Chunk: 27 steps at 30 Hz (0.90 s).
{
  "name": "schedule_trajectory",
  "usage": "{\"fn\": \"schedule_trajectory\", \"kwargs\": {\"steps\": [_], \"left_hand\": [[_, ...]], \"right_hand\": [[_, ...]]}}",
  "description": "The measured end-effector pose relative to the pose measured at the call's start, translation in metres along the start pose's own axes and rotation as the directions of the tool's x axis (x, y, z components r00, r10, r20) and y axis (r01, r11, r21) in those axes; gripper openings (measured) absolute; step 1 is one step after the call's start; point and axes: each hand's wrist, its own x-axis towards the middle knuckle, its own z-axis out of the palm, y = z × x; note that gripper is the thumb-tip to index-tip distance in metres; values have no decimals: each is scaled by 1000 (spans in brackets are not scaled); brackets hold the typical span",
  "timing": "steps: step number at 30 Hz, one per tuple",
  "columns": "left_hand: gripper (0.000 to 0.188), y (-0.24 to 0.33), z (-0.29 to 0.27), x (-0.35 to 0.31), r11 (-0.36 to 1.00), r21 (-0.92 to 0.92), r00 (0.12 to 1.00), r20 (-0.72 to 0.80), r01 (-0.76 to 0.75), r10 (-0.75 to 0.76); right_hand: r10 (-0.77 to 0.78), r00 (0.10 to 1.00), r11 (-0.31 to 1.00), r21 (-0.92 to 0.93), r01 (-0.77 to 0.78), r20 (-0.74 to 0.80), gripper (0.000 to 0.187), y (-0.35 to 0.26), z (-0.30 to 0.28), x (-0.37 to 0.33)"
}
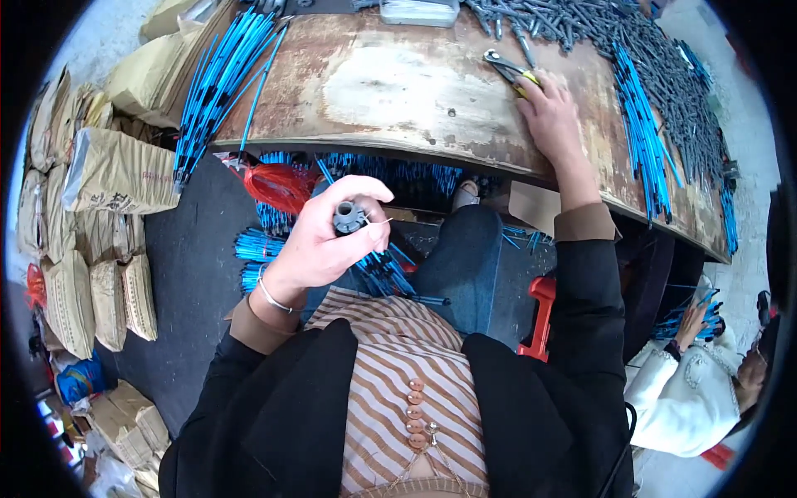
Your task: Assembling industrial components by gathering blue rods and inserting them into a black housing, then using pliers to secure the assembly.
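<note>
My left hand (320,236) is closed around a bundle of blue rods (383,274) above my lap. The grey ends (349,217) of the bundle face up between thumb and fingers, clustered in a ring. A thin pale strand, maybe wire, sticks out by the thumb. On the table, my right hand (552,116) has its fingers curled over the yellow handles of a pair of pliers (505,66). The metal jaws of the pliers point to the far left, away from me. My palm hides part of the handles.
Grey plugs (573,25) are heaped along the worn wooden table's (382,83) far and right sides. Blue rods (228,75) lie at its left corner, more (643,133) on the right. Below hangs a red bag (282,187). Paper sacks (116,170) stand left; a co-worker (689,390) sits right.
</note>
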Motion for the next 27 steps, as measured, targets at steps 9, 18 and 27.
{"fn": "schedule_trajectory", "kwargs": {"steps": [9, 18, 27], "left_hand": [[30, 2, -5, -9, 981, 192, 988, -156, 34, -4], [42, 2, -14, -12, 985, 159, 989, -145, 63, -40], [48, 5, -4, -9, 987, 142, 991, -123, 71, -54]], "right_hand": [[97, 979, 929, 337, -154, 178, 38, 2, -27, 6], [-138, 861, -352, 788, -505, 490, 59, -137, -93, -76], [-338, 927, 821, 429, 375, -163, 55, -134, -94, -64]]}}
